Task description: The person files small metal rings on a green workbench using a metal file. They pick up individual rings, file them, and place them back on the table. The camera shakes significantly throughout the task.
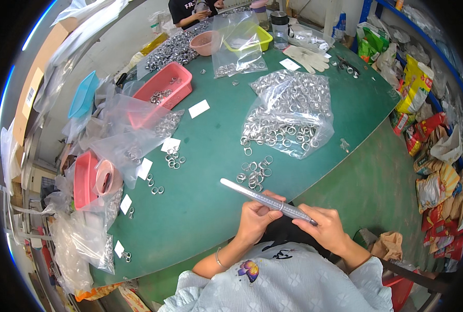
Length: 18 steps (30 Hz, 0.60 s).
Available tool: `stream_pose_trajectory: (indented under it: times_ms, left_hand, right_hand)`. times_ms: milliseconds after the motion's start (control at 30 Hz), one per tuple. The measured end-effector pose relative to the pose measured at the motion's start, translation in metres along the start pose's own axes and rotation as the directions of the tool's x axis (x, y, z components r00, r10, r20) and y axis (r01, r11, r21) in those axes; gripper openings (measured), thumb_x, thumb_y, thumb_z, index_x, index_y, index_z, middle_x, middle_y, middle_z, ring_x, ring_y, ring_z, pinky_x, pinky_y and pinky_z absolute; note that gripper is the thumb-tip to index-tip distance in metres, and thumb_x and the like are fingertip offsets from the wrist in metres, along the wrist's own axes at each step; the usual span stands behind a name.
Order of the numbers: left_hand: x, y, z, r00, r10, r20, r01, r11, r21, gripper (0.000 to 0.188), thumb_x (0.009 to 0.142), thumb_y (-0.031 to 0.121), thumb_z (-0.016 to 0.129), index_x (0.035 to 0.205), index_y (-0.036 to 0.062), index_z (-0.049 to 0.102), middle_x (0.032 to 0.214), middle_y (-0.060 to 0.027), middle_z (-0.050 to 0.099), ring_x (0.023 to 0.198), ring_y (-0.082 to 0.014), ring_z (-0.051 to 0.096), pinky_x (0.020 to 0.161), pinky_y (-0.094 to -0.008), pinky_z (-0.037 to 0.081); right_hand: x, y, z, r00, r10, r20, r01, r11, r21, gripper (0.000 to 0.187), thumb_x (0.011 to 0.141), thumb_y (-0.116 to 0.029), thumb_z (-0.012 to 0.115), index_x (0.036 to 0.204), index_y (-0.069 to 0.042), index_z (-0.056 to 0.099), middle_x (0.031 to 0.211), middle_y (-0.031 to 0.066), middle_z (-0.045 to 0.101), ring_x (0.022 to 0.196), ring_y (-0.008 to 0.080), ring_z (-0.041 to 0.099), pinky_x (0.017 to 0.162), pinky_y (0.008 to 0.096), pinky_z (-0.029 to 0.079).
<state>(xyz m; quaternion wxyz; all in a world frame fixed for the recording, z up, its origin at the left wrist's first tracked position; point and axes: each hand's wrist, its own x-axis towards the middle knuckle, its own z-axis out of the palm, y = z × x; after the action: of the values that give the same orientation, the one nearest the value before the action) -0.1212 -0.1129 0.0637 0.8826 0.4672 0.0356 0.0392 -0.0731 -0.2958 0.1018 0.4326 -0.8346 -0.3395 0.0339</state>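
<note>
A silver ring mandrel [252, 195] with graduated markings slants across in front of me, its narrow tip up to the left over the table edge. My right hand [325, 224] grips its thick end. A thin ring [281, 206] sits around the shaft. My left hand [256, 219] is closed by the shaft, thumb and fingers pinching at the ring. Just beyond the tip, a small pile of loose metal rings [253, 176] lies on the green table [205, 156]. Farther back rests a clear plastic bag full of rings [291, 109].
Along the left are white cards [199, 108] beside small ring groups [175, 158], a pink basket [182, 88], a red tray [85, 179] and plastic bags [75, 249]. A glove [309, 58] and tumbler [280, 30] stand far back. Another person [190, 13] is at the far end.
</note>
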Motion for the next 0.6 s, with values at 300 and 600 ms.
stream_pose_trajectory:
  times_ms: [300,600]
  left_hand:
    - [0.012,0.004,-0.002,0.992,0.015,-0.124,-0.018,1.0,-0.022,0.024,0.078,-0.004,0.066,0.101,-0.0069,0.061,0.1,-0.0068,0.055,0.095,-0.017,0.055,0.087,-0.0303,0.045]
    - [0.017,0.001,-0.008,0.994,0.014,-0.105,-0.021,0.998,-0.063,0.026,0.078,-0.001,0.068,0.102,-0.0058,0.061,0.102,-0.0076,0.055,0.095,-0.0161,0.054,0.085,-0.0295,0.045]
  right_hand:
    - [0.031,0.006,-0.003,0.998,0.016,0.068,-0.03,0.978,0.206,0.027,0.073,-0.01,0.074,0.094,0.001,0.062,0.07,0.0145,0.06,0.057,0.0261,0.059,0.052,0.0333,0.046]
    - [0.042,0.012,-0.005,0.962,0.13,0.241,-0.196,0.942,0.273,0.023,0.075,-0.011,0.073,0.093,0.0,0.063,0.066,0.0132,0.058,0.052,0.0237,0.053,0.05,0.0321,0.043]
